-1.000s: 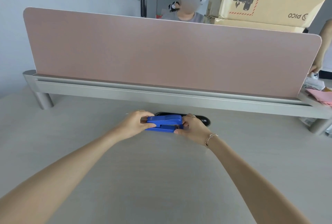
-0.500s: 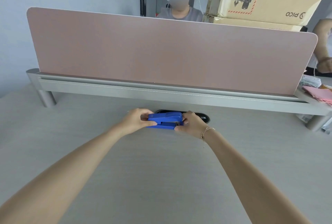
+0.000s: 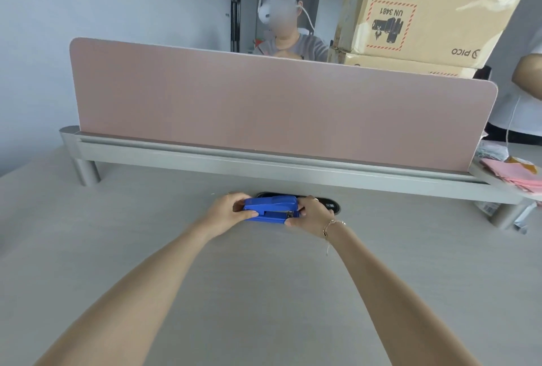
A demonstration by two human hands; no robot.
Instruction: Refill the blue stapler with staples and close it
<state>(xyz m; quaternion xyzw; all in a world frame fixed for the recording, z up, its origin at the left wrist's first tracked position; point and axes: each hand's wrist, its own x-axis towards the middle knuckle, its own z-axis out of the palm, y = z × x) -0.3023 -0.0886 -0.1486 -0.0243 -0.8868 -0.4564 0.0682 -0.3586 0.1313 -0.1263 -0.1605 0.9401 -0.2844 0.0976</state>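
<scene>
The blue stapler (image 3: 271,208) lies lengthwise on the pale desk, its top arm down against the base. My left hand (image 3: 227,211) grips its left end, thumb along the front side. My right hand (image 3: 312,214) grips its right end, where a small metal part shows at the front. A bracelet sits on my right wrist. No loose staples are visible.
A black oval cable port (image 3: 330,204) lies in the desk just behind the stapler. Behind it stands a pink divider panel (image 3: 278,107) on a grey rail (image 3: 264,164). Pink papers (image 3: 510,173) rest at the right. Cardboard boxes (image 3: 425,10) and a person sit beyond the divider.
Both hands stay on the stapler's ends at about the same spot on the desk. The view has shifted, with the head camera tilting slightly.
</scene>
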